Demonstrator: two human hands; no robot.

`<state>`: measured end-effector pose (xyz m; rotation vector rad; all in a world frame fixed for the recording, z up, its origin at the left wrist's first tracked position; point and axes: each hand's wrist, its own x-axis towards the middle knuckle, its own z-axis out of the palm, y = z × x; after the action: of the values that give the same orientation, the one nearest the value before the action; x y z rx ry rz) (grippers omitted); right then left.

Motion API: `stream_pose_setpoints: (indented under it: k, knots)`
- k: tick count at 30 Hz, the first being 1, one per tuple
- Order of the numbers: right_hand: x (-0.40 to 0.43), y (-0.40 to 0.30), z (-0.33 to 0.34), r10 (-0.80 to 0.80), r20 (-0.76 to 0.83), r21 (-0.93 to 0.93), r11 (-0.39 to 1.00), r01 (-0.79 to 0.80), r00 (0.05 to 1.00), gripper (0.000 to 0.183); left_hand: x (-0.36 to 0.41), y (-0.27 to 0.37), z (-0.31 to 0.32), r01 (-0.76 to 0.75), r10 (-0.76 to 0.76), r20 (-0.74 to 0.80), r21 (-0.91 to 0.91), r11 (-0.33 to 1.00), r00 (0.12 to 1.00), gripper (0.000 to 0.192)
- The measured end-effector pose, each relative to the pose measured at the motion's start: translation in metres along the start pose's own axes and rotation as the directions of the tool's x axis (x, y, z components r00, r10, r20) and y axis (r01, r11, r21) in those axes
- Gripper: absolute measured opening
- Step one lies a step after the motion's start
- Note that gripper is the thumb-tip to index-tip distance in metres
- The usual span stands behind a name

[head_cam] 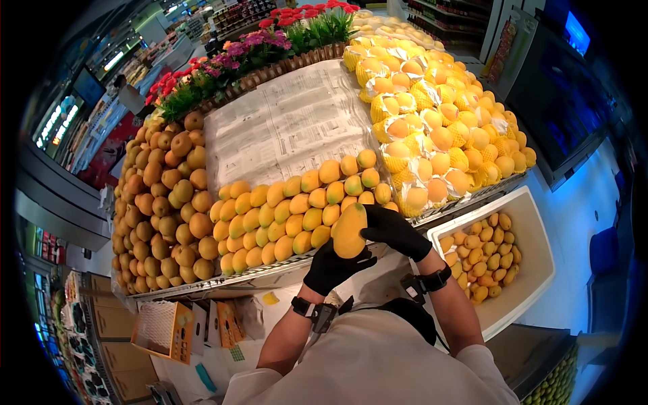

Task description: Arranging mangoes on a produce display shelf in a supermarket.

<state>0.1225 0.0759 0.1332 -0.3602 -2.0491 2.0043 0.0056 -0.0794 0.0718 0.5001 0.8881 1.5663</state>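
Both of my hands wear black gloves and hold one large yellow mango (350, 231) upright before my chest. My left hand (336, 267) cups its lower left side from below. My right hand (392, 229) grips its right side, fingers on the upper part. Just beyond are stacked rows of yellow mangoes (276, 216) along the front edge of the display. Behind these rows, newspaper sheets (293, 121) cover the slope. At my right stands a white foam bin (536, 253) with many small yellow mangoes (486, 253) inside.
Brown round fruit (167, 202) is piled on the left of the display. Yellow fruit in foam nets (435, 126) fills the right side. Flowers (253, 50) and a low wooden fence line the back. An orange and white carton (167, 331) lies on the floor at lower left.
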Motion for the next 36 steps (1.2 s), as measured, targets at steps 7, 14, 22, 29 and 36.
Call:
stream_pose_setpoints:
  k: [7, 14, 22, 29, 36]
  knots:
    - [0.02, -0.004, 0.006, 0.124, 0.033, 0.156, 0.98, -0.127, 0.992, 0.038, -0.006, -0.001, 0.003, 0.027, -0.006, 0.048, -0.445, 0.895, 0.999, 0.039]
    - [0.033, -0.012, 0.023, 0.03, 0.174, 0.19, 0.98, -0.064, 0.984, 0.038, -0.012, -0.01, -0.015, 0.083, -0.015, 0.095, -0.766, 0.637, 0.995, 0.041]
    - [0.031, -0.017, 0.019, 0.05, 0.142, -0.055, 0.998, -0.042, 0.989, 0.041, -0.014, 0.015, -0.009, -0.106, 0.115, -0.068, 0.126, 0.986, 0.991, 0.039]
    - [0.042, 0.014, 0.022, 0.117, 0.188, 0.154, 0.977, -0.147, 0.975, 0.037, -0.023, 0.024, -0.035, -0.184, 0.188, -0.067, 0.064, 0.981, 0.98, 0.045]
    - [0.061, 0.027, 0.052, 0.14, 0.158, 0.293, 0.938, -0.182, 0.977, 0.038, -0.041, 0.052, -0.052, 0.048, -0.086, -0.092, -0.353, 0.935, 0.992, 0.057]
